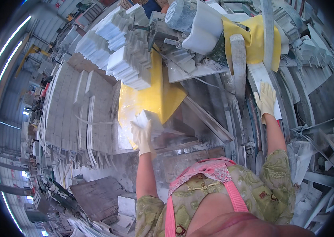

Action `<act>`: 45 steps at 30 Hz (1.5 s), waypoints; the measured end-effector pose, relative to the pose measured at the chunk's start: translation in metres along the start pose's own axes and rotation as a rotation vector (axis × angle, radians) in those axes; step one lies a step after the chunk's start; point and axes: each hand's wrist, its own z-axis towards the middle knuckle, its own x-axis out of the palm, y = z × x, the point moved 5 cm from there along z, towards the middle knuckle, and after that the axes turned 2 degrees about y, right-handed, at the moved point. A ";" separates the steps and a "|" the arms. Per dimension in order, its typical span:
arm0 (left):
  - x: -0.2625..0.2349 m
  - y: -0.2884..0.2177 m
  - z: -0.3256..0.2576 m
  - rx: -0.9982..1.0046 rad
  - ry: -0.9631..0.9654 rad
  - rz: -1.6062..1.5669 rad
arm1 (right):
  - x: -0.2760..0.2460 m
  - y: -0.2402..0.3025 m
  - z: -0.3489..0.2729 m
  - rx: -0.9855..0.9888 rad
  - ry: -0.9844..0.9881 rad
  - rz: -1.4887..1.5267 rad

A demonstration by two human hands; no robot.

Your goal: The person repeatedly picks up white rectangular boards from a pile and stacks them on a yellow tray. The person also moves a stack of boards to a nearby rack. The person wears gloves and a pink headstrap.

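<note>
Left hand (pixel 142 133) is gripping white blocks (pixel 151 119), fingers partly curled; right hand (pixel 266 99) is lying flat on a white slab (pixel 258 73), seemingly unfinished; stacked pieces (pixel 126 65) are apparently standing done.

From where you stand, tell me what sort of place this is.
Probably a stone-cutting workshop: stacked pale slabs, a motor-like cylinder, and a long white strip under the gloved right hand suggest it.
</note>
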 end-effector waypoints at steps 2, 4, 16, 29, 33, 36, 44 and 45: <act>0.000 0.001 0.000 0.004 -0.013 0.006 | 0.000 -0.001 -0.001 0.010 0.023 -0.002; 0.001 0.001 -0.001 -0.002 -0.004 -0.005 | -0.003 0.000 -0.003 0.009 0.018 0.004; 0.016 0.013 0.013 0.007 0.025 -0.061 | -0.003 -0.008 -0.021 -0.044 0.012 -0.014; 0.009 0.001 -0.015 -0.054 0.053 -0.396 | -0.034 -0.015 -0.102 -0.027 -0.042 0.089; 0.024 0.016 0.007 0.024 0.039 -0.335 | -0.033 -0.032 -0.107 -0.094 0.039 0.197; 0.026 0.019 0.011 0.013 0.019 -0.284 | -0.046 -0.063 -0.115 -0.216 0.346 0.356; 0.012 0.001 -0.015 0.013 0.014 -0.354 | -0.091 -0.084 -0.185 -0.272 0.346 0.061; 0.016 0.002 -0.012 -0.009 0.047 -0.412 | -0.088 -0.074 -0.188 -0.234 0.279 0.041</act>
